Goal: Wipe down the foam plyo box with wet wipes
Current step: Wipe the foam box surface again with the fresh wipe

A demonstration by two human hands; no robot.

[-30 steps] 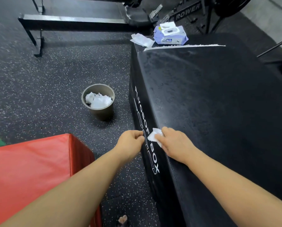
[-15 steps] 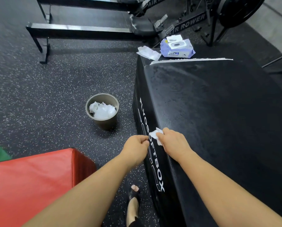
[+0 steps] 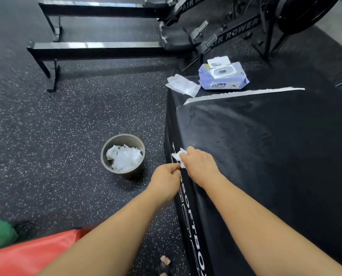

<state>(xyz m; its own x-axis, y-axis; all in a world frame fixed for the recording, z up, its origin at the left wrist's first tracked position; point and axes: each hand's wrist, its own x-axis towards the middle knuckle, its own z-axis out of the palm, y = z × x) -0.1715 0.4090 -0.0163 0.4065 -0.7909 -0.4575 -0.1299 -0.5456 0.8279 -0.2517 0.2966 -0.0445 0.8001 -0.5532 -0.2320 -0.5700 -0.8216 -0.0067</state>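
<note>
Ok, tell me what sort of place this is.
Probably a gym: black rowing machines lettered AIR ROWER stand on a speckled black rubber floor, and the right hand grips a white wet wipe at the edge of a black foam plyo box.

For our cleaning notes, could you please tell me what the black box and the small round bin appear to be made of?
The black box looks vinyl-covered: smooth, faintly sheened skin, printed white lettering, rounded edges. The small round bin looks like matte grey-brown plastic; its plain dull wall could equally be coated metal.

Gym — air rower (image 3: 235, 30), speckled floor (image 3: 66, 136)
</note>
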